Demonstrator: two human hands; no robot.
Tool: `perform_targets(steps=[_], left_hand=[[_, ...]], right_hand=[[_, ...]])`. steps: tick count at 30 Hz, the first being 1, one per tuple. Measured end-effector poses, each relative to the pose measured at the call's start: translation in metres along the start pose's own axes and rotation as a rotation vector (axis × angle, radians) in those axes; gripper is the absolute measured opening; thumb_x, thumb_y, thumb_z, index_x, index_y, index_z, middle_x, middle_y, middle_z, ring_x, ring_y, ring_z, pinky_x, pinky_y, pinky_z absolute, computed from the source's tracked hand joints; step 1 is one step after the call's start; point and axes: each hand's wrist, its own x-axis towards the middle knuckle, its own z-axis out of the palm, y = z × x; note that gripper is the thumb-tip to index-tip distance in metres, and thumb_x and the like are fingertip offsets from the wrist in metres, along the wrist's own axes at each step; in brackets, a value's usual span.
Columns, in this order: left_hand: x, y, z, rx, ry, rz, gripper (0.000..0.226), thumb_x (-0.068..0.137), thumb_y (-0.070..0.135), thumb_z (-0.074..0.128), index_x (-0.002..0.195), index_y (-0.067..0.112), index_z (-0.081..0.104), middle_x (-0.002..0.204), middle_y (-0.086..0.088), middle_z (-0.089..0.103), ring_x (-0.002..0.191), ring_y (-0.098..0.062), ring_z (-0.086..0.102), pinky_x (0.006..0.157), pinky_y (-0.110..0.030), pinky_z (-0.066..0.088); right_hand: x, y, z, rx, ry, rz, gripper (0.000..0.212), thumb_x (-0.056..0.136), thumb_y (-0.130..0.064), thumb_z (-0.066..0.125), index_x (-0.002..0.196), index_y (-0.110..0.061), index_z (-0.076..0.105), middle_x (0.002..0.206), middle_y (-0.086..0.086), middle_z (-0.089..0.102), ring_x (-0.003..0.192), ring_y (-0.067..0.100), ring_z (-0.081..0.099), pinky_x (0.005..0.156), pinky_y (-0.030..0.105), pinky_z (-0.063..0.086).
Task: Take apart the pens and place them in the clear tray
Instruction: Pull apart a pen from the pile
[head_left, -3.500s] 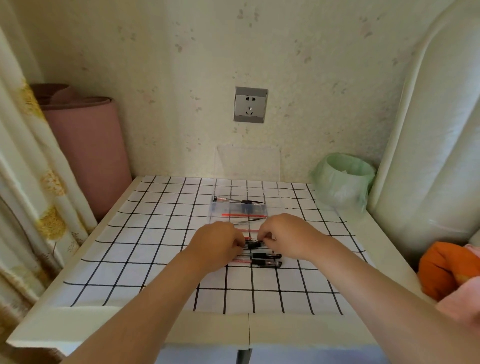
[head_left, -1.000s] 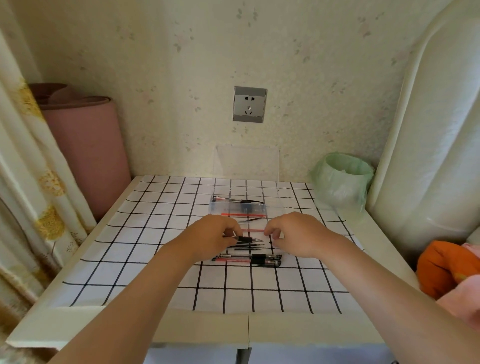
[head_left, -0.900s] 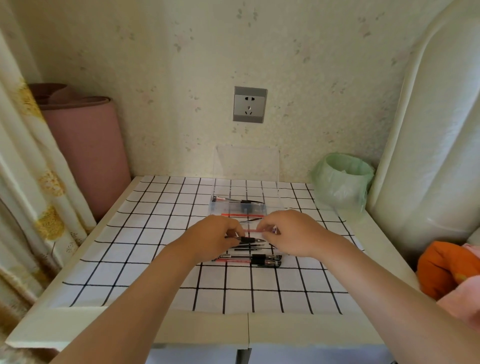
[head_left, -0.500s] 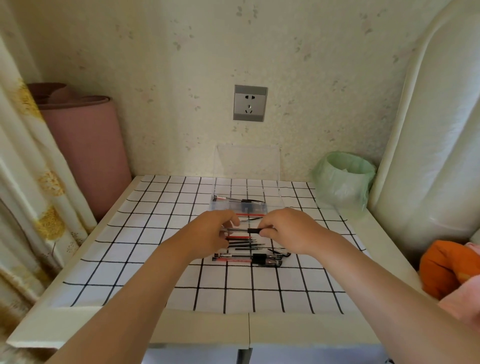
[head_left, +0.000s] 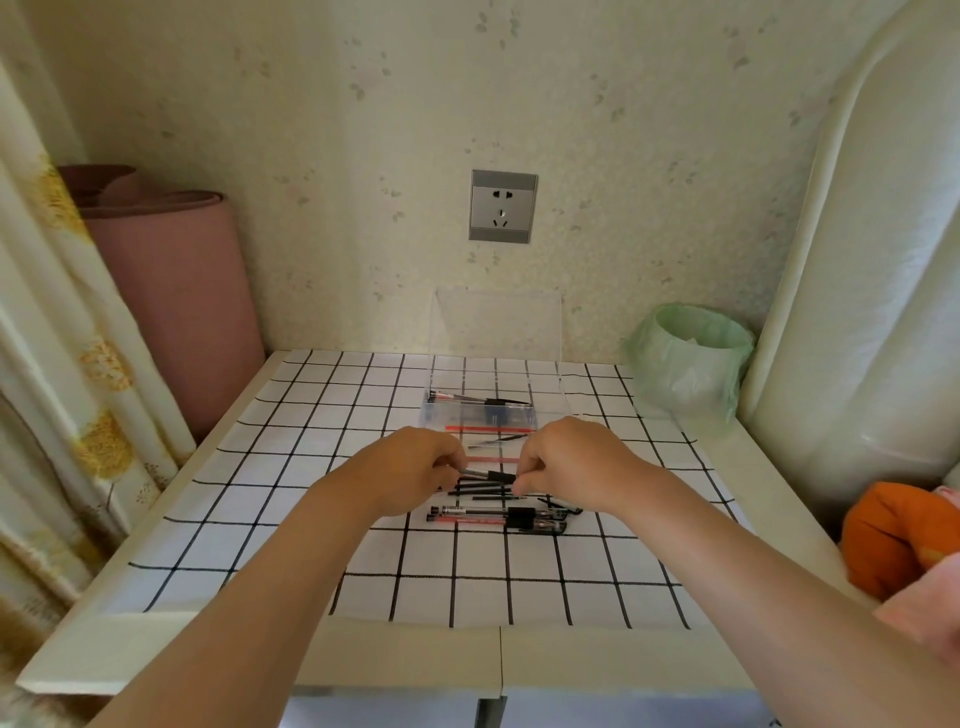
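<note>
Both hands meet over the middle of the checked table. My left hand (head_left: 415, 467) and my right hand (head_left: 566, 462) each pinch one end of a pen barrel with a black grip (head_left: 491, 475), held level just above the table. Under it lie several loose black pen parts (head_left: 480, 489). Nearer me rest two whole pens with black caps (head_left: 498, 517). The clear tray (head_left: 545, 410) stands behind my hands with its lid upright; inside are a black pen piece (head_left: 480, 400), red refills (head_left: 491, 429) and a thin dark piece.
A green-lined waste bin (head_left: 688, 358) sits at the back right corner. A rolled pink mat (head_left: 171, 306) and a curtain stand left of the table. A white padded headboard (head_left: 857, 286) and orange and pink cloth (head_left: 898, 545) crowd the right edge.
My hands held a pen near the front pile, lifted it toward the tray, and have now dropped back lower, both still pinching a pen barrel over the loose parts.
</note>
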Motion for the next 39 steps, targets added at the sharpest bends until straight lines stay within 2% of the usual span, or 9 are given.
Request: perform_targets(steps=[4,8,15,19,22,28,32,34,39], left_hand=[[-0.005,0.011,0.006,-0.006,0.032,0.073,0.015,0.087,0.029,0.068,0.098,0.035,0.060,0.090,0.012,0.061,0.080,-0.005,0.058,0.072,-0.024,0.050],[-0.004,0.014,0.007,0.024,0.078,0.118,0.008,0.091,0.027,0.063,0.097,0.030,0.061,0.080,0.010,0.061,0.070,-0.008,0.057,0.062,-0.023,0.046],[0.003,0.014,-0.008,0.039,0.150,0.092,0.019,0.099,0.034,0.047,0.093,0.027,0.063,0.082,0.010,0.068,0.077,-0.008,0.062,0.076,-0.033,0.052],[0.000,0.017,-0.009,0.113,0.253,0.126,0.018,0.092,0.049,0.055,0.100,0.033,0.059,0.083,0.011,0.063,0.070,-0.004,0.056,0.063,-0.025,0.046],[0.000,0.017,-0.009,0.168,0.302,0.146,0.013,0.093,0.043,0.056,0.105,0.037,0.056,0.082,0.011,0.060,0.061,0.001,0.048,0.055,-0.019,0.035],[0.005,0.014,-0.007,0.138,0.188,0.071,0.028,0.099,0.042,0.042,0.087,0.028,0.063,0.078,0.007,0.065,0.068,-0.008,0.055,0.064,-0.027,0.044],[0.001,0.014,-0.004,0.141,0.226,0.122,0.018,0.091,0.050,0.057,0.099,0.034,0.057,0.078,0.009,0.060,0.065,-0.003,0.051,0.060,-0.025,0.040],[0.000,0.014,-0.004,0.156,0.229,0.126,0.014,0.093,0.046,0.055,0.100,0.035,0.057,0.079,0.008,0.060,0.065,-0.004,0.050,0.060,-0.025,0.040],[0.002,0.013,0.000,0.088,0.036,0.043,0.026,0.100,0.042,0.041,0.087,0.032,0.061,0.076,0.008,0.061,0.073,-0.011,0.058,0.070,-0.031,0.049]], right_hand=[[0.000,-0.004,0.005,0.077,0.001,0.013,0.023,0.082,-0.049,0.072,0.091,-0.029,0.075,0.086,-0.011,0.070,0.080,0.008,0.061,0.074,0.031,0.052],[0.000,-0.006,0.006,0.080,0.051,-0.003,0.021,0.081,-0.049,0.072,0.090,-0.030,0.073,0.076,-0.016,0.061,0.073,0.003,0.054,0.062,0.026,0.041],[0.006,-0.009,-0.009,-0.006,0.308,-0.048,0.018,0.082,-0.049,0.071,0.086,-0.032,0.070,0.086,-0.014,0.067,0.077,0.006,0.056,0.063,0.026,0.037],[0.008,-0.009,-0.011,0.027,0.370,-0.039,0.016,0.080,-0.045,0.075,0.086,-0.031,0.070,0.087,-0.013,0.068,0.079,0.007,0.059,0.065,0.027,0.041],[0.010,-0.009,-0.010,0.046,0.371,-0.043,0.017,0.078,-0.043,0.077,0.086,-0.029,0.070,0.086,-0.013,0.068,0.078,0.007,0.059,0.064,0.027,0.040],[0.013,-0.012,-0.009,0.032,0.345,-0.032,0.020,0.077,-0.042,0.078,0.088,-0.028,0.069,0.087,-0.012,0.068,0.079,0.009,0.059,0.065,0.026,0.040],[0.014,-0.012,-0.005,0.017,0.310,-0.044,0.019,0.077,-0.044,0.077,0.086,-0.030,0.068,0.087,-0.012,0.068,0.079,0.009,0.059,0.063,0.025,0.037],[0.014,-0.012,-0.004,0.033,0.286,-0.041,0.019,0.077,-0.043,0.077,0.085,-0.029,0.068,0.086,-0.012,0.067,0.078,0.008,0.058,0.063,0.026,0.037],[0.011,-0.014,0.000,0.046,0.168,-0.025,0.020,0.077,-0.045,0.076,0.085,-0.030,0.065,0.088,-0.013,0.065,0.081,0.007,0.056,0.066,0.027,0.043]])
